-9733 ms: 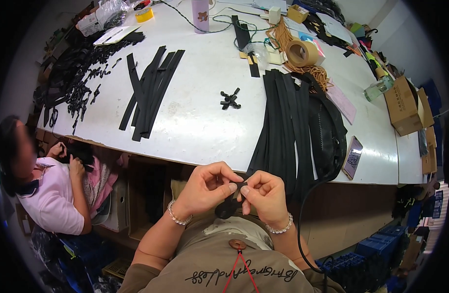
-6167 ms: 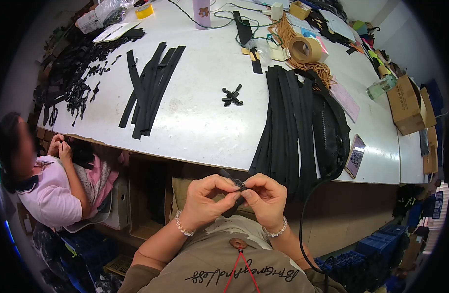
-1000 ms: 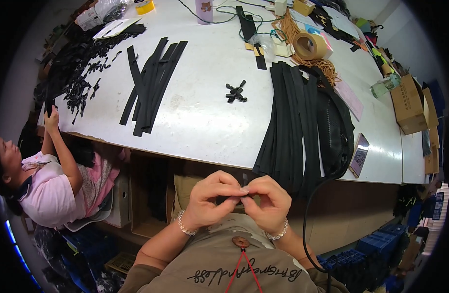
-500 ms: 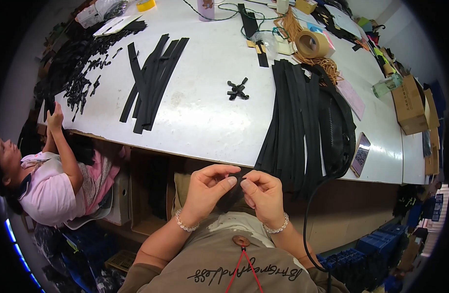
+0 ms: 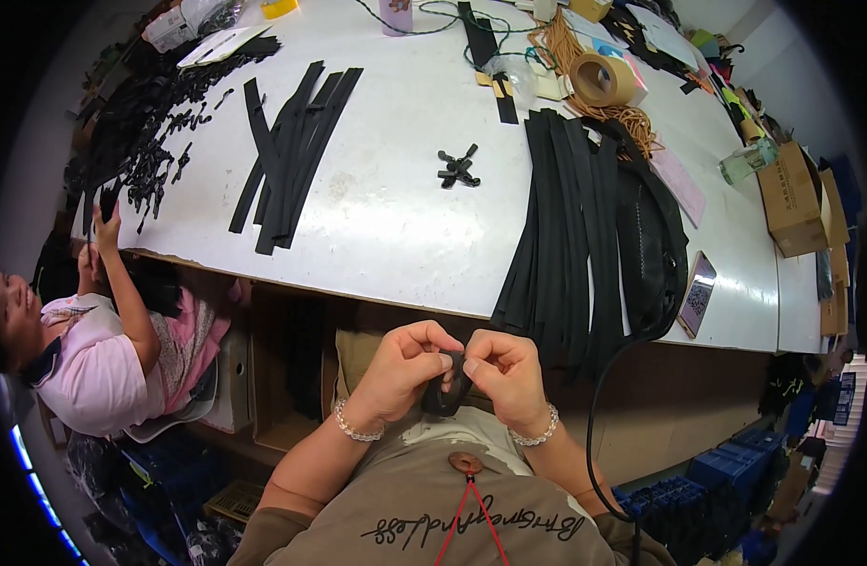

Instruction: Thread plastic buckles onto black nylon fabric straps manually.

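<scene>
Head view – strap loop: a short black strap [image 5: 444, 400] sits between the two hands, over the lap and just off the tabletop's near edge; it curves down from the fingertips toward the torso, long axis roughly front to back.
Left hand: the left hand [image 5: 405, 371] pinches the strap's upper end between thumb and forefinger.
Right hand: the right hand [image 5: 505, 372] pinches the same end from the other side, tips nearly meeting the left's – neither hand is nearer. Whether a small fitting is between them, I cannot tell.
Strip bundle: long black strips [image 5: 558, 222] lie ahead and rightward, nearer the right hand, beside a black bag [image 5: 649, 247].
Clip cluster: small black clips [image 5: 459, 171] sit straight ahead, well apart from both hands.
Tabletop: white and glossy [image 5: 386, 250], with crossed strips [image 5: 295, 156] to the left and a phone [image 5: 698, 300] at the right.
Room: a co-worker [image 5: 99, 382] sits leftward; blue crates [image 5: 738, 462] stand low at right.
</scene>
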Demonstrator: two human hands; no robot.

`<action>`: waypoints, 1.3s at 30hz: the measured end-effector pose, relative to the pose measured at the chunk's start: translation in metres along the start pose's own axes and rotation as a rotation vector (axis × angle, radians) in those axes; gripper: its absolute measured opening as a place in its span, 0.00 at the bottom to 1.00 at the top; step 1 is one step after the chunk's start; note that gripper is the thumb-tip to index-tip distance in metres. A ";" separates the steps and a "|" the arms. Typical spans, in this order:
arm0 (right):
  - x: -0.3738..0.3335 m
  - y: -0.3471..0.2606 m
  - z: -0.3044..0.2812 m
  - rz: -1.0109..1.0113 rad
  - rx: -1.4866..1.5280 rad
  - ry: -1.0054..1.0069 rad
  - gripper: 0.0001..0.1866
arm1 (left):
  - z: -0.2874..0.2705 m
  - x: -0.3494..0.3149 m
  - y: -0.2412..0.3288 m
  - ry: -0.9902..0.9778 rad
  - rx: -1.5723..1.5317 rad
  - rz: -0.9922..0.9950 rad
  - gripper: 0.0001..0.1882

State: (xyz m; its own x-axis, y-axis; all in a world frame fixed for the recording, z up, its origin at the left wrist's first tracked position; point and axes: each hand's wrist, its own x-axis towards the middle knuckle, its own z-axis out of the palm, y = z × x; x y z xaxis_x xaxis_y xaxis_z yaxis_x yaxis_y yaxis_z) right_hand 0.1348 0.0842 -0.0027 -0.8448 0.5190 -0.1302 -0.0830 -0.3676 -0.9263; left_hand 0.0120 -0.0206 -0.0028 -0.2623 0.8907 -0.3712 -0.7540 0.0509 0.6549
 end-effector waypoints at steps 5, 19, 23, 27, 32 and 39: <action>0.000 -0.006 -0.001 0.054 -0.034 -0.068 0.07 | -0.002 -0.001 -0.002 -0.047 0.008 -0.022 0.04; -0.003 -0.012 0.000 -0.090 -0.296 -0.010 0.07 | 0.000 -0.001 -0.002 -0.057 0.061 0.084 0.08; -0.005 -0.005 -0.001 -0.158 -0.314 0.031 0.06 | 0.001 -0.002 -0.001 -0.073 0.169 0.102 0.05; -0.008 -0.008 0.005 0.000 -0.073 0.085 0.05 | 0.004 -0.003 -0.003 -0.001 0.161 0.148 0.06; -0.007 -0.016 -0.002 0.048 -0.162 -0.088 0.04 | 0.002 -0.007 -0.004 0.072 0.118 0.155 0.07; -0.009 -0.017 0.004 -0.177 -0.452 -0.001 0.05 | 0.003 -0.008 -0.006 -0.012 0.148 0.216 0.07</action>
State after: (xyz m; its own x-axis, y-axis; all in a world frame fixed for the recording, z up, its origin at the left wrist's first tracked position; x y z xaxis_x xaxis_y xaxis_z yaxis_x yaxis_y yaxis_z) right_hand 0.1412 0.0829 0.0160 -0.8392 0.5421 0.0431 0.0122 0.0981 -0.9951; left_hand 0.0204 -0.0266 -0.0018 -0.3999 0.8934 -0.2046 -0.5845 -0.0767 0.8078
